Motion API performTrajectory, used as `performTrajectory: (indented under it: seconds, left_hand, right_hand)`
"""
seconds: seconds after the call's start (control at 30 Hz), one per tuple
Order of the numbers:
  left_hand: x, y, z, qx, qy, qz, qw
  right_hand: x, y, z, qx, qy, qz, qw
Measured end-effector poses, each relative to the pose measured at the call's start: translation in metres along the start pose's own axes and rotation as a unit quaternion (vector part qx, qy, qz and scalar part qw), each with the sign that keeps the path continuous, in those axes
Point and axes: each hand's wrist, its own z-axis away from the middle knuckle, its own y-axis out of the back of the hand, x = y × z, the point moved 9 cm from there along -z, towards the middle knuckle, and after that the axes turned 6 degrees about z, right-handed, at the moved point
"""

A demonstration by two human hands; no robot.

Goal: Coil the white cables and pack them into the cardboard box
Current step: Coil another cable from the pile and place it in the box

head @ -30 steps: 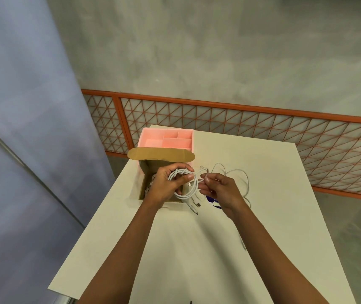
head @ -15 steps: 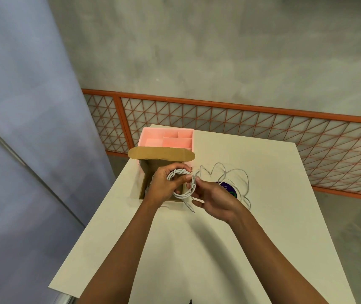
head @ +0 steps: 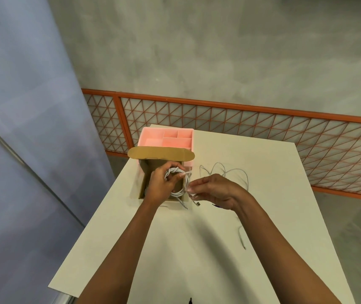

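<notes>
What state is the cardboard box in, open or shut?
Open: the cardboard box has its rounded flap folded back toward the pink organizer, and its interior shows beneath the left hand holding the coiled cable.

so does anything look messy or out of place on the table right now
Yes: one white cable sprawls uncoiled in loose loops on the table right of the cardboard box, beyond the right hand, and a stray cable end lies nearer the table's right edge. Whether they join is hidden.
</notes>
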Motion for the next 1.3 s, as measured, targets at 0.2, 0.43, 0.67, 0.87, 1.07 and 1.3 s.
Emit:
performTrajectory:
  seconds: [0.2,0.43,0.67,0.87,1.07,1.3]
  left_hand:
    - [0.001,-0.006,0.005,-0.011,-0.032,-0.037,0.999]
    - [0.000,0.008,0.003,0.026,-0.039,-0.033,0.998]
    - [0.004,0.009,-0.001,-0.002,-0.016,0.023,1.000]
    - [0.006,0.001,0.001,-0.036,0.006,0.057,0.998]
    - [0.009,-0.012,0.007,-0.101,0.075,0.177,0.976]
    - [0.010,-0.018,0.009,-0.102,0.104,0.206,0.968]
  right_hand:
    - [0.003,-0.013,0.003,-0.062,0.015,0.150,0.987]
    - [-0.008,-0.006,0.014,-0.054,0.116,0.224,0.966]
    - [-0.012,0.009,0.022,-0.070,0.140,0.218,0.963]
    - [-0.013,0.019,0.019,-0.066,0.086,0.117,0.987]
    - [-0.018,0.044,0.014,0.057,0.096,0.155,0.982]
    - [-0.014,0.054,0.013,0.146,0.130,0.126,0.973]
